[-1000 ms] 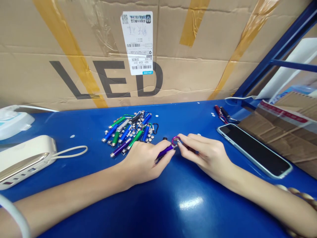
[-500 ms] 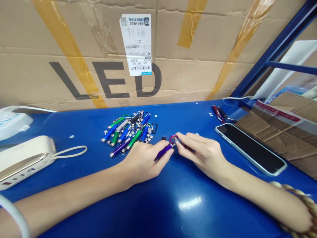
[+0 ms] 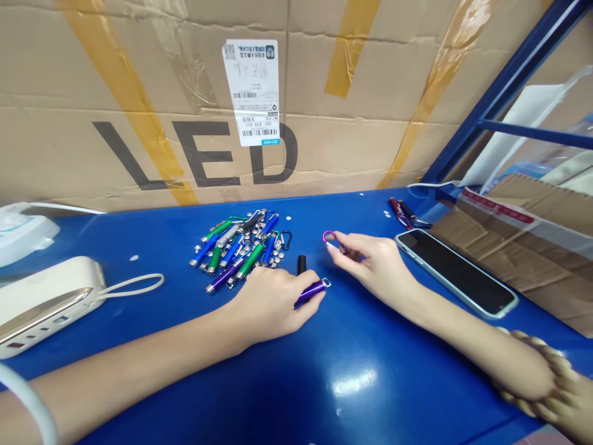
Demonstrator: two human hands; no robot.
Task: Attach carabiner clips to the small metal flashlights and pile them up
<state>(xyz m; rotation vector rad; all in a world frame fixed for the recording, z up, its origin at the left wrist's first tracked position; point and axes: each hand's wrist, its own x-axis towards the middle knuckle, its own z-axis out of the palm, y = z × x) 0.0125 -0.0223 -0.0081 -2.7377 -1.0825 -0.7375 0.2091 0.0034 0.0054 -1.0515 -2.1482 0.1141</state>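
My left hand is closed around a small purple flashlight, whose metal loop end points right, toward my other hand. Apart from it, my right hand pinches a purple carabiner between thumb and fingers. A black cylinder shows just behind my left hand; whether the hand touches it is hidden. Beyond that hand lies a pile of similar small flashlights in green, blue and purple, mixed with small button cells. A black carabiner rests at the pile's right edge.
A phone lies on the blue table, right of my right hand. Two small flashlights, one red, are behind it. A white power strip stands at left. Cardboard boxes border the back and right.
The purple carabiner has come apart from the flashlight's loop and moved up with my right hand. My left hand keeps the flashlight, slightly lower, and more of the black cylinder shows.
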